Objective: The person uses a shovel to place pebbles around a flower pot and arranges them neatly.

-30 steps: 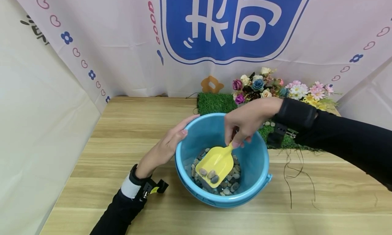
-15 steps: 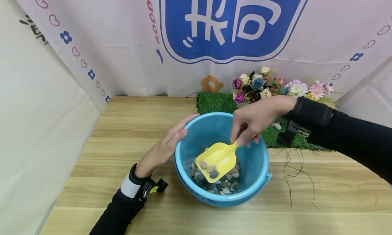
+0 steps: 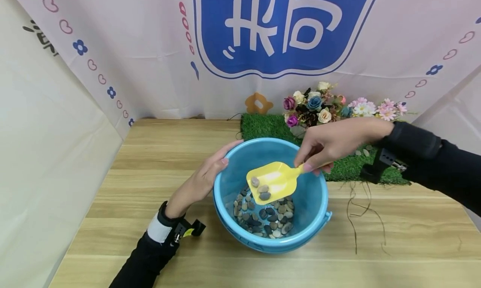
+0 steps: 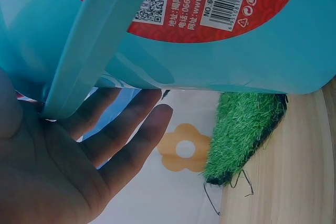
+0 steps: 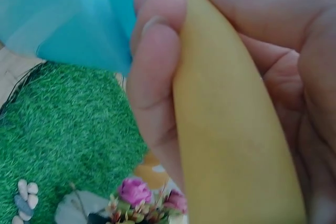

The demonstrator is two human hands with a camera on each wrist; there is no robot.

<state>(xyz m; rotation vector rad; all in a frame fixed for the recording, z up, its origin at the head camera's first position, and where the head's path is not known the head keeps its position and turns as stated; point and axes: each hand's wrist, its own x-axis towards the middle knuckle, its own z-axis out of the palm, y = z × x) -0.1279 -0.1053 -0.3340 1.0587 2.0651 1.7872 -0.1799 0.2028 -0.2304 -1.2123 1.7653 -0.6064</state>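
A blue bucket (image 3: 270, 247) stands on the wooden table, several grey and tan pebbles (image 3: 279, 219) covering part of its bottom. My right hand (image 3: 334, 144) pinches the handle of a yellow scoop (image 3: 282, 181) between thumb and fingers. That scoop is held over the bucket's opening, carrying 3 pebbles (image 3: 264, 188) near its front edge. Close up in the right wrist view, the fingers wrap the smooth yellow handle (image 5: 226, 119). At the bucket's left side, my left hand (image 3: 203, 177) rests with extended fingers along the outside and the thumb at the rim.
Behind the bucket lies an artificial grass mat (image 3: 264, 126) with loose threads at its edge. Artificial flowers (image 3: 315, 104) and a row of pebbles (image 5: 24, 200) sit on it. A printed cloth (image 3: 158, 71) hangs behind the table. The bucket's bail handle (image 4: 100, 40) crosses beside my left palm.
My right hand has moved right, raising the scoop off the pebbles at the bottom and levelling it with 3 pebbles still aboard. The left hand and bucket hold their place.
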